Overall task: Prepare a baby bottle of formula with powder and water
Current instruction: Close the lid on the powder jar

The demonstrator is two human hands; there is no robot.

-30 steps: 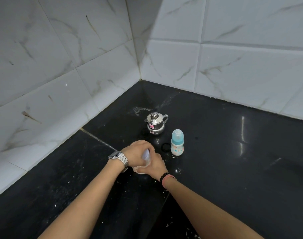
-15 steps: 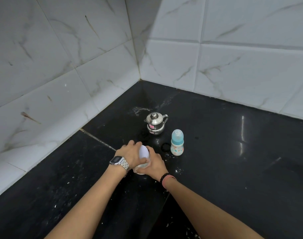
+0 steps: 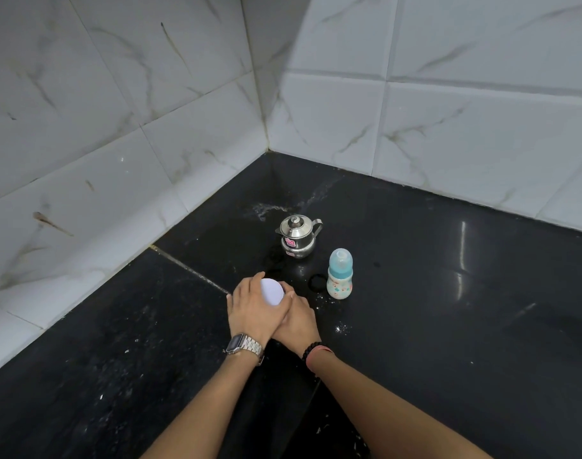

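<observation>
Both hands clenched on the powder jar (image 3: pixel 272 292) — left hand (image 3: pixel 253 309) on its white lid, right hand (image 3: pixel 299 318) bracing. Baby bottle (image 3: pixel 340 274) stands upright just right of the jar, nearer my right hand.

Both forearms ran up from the bottom edge, converging at frame centre. Left hand (image 3: pixel 253 313) sat palm-down, fingers curled over something white, watch on the wrist. Right hand (image 3: pixel 299 321) pressed against it from the right, fingers wrapped underneath, bead and pink bands at the wrist.
</observation>
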